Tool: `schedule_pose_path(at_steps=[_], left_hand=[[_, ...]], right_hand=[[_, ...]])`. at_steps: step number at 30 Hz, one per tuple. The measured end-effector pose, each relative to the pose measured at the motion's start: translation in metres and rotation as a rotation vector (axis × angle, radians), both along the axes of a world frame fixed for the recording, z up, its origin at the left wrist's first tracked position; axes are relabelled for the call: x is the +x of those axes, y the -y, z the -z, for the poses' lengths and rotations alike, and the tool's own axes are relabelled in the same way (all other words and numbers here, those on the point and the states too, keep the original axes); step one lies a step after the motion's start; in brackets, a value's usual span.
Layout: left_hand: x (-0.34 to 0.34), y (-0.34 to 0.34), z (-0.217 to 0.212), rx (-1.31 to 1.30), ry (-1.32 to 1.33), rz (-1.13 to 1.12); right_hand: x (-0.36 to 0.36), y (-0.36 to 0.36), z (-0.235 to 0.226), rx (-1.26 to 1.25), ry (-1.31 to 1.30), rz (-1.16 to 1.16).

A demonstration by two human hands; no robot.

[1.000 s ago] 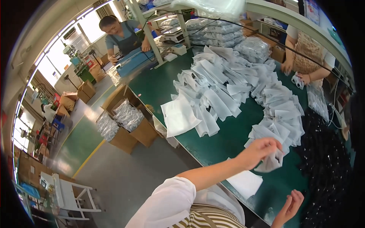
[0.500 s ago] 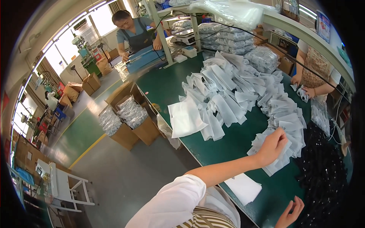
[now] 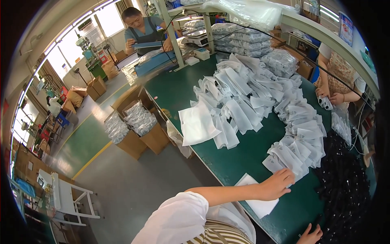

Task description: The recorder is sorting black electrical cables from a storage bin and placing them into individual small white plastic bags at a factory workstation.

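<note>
My left hand (image 3: 280,183) is closed, its fingers curled down at the near end of a curved row of white pouches (image 3: 302,138). What it holds, if anything, is hidden under the fingers. Beneath my left wrist lies a small stack of flat white pouches (image 3: 260,207). My right hand (image 3: 312,235) is partly cut off by the lower edge, its visible fingers apart. It is beside a heap of small black parts (image 3: 345,179) along the right side of the green table (image 3: 231,166).
A larger heap of white pouches (image 3: 239,93) covers the table's far middle. Cardboard boxes (image 3: 140,142) of clear bags stand left of the table. A shelf frame (image 3: 321,32) crosses above. One co-worker (image 3: 142,30) is across at left; another's hands (image 3: 331,97) handle a bag at right.
My left hand has come down and nearer from above the row to its near end. My right hand has sunk toward the lower edge. The co-worker at far left has raised a blue object.
</note>
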State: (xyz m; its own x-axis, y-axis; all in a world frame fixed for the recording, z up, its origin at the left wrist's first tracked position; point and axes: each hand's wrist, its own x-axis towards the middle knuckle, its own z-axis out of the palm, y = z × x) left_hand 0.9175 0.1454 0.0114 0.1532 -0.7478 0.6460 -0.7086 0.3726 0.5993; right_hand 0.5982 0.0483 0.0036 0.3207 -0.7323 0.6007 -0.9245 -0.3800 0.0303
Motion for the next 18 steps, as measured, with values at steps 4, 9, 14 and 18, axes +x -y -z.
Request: schedule_pose_path(at_steps=[4, 9, 14, 18], left_hand=[[-0.006, -0.023, 0.019, 0.134, -0.069, 0.120], [-0.013, -0.033, 0.028, 0.241, -0.104, 0.162], [-0.015, -0.035, 0.035, 0.235, -0.103, 0.179], [-0.017, -0.038, 0.037, 0.263, -0.118, 0.193]], right_hand=[[0.003, 0.000, 0.008, 0.122, 0.062, 0.060], [0.001, 0.002, 0.015, 0.161, 0.143, 0.073], [0.007, -0.001, 0.018, 0.078, 0.151, 0.059], [0.010, -0.002, 0.017, 0.077, 0.162, 0.063]])
